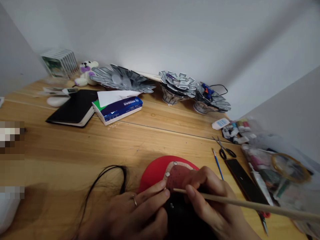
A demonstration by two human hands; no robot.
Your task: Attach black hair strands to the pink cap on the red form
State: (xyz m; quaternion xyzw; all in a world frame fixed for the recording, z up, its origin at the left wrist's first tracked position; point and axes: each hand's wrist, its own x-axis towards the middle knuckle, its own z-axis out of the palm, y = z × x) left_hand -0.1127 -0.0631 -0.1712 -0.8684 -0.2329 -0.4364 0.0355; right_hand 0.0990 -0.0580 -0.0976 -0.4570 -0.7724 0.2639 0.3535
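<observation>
A red rounded piece (152,171) lies in front of me, with a brownish-pink patch (176,178) on it. Small pale round studs (167,174) sit on the patch's lighter border. Below the patch is a black area (180,216), partly hidden by my hands. My left hand (142,210), with a ring on one finger, holds the piece at the patch's lower left edge, fingertips close together. Pinched in my right hand (212,196) is a thin wooden stick (250,204). Its tapered tip is at the patch, just right of my left fingertips.
Long black strands (100,175) lie left of the red piece. To the right are a blue brush (218,165), scissors (225,151), a dark phone-like slab (245,181) and plastic bags (280,160). Farther back stand a tissue pack (120,111), a black notebook (75,108) and grey petalled bowls (172,95).
</observation>
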